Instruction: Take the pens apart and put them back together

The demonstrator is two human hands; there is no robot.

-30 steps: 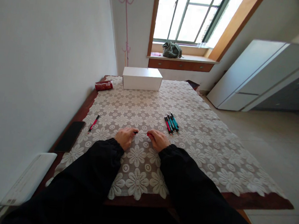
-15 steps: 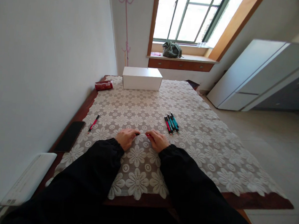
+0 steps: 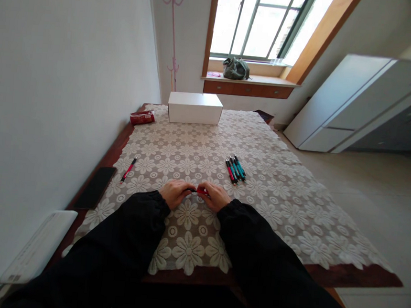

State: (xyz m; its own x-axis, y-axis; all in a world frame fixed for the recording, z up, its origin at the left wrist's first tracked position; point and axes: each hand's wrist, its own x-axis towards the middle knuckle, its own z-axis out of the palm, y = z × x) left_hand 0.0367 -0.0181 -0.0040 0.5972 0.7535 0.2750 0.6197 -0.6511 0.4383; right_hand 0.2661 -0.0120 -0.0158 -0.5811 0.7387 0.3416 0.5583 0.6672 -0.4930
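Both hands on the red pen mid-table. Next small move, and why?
Probably press the two ends fully together: the left hand and right hand pinch opposite ends of one red pen just above the lace tablecloth, fingertips nearly meeting. Whether it has seated cannot be told.

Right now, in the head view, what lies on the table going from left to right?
Black phone → lone red pen → left hand → red pen held between both hands → right hand → bunch of pens.
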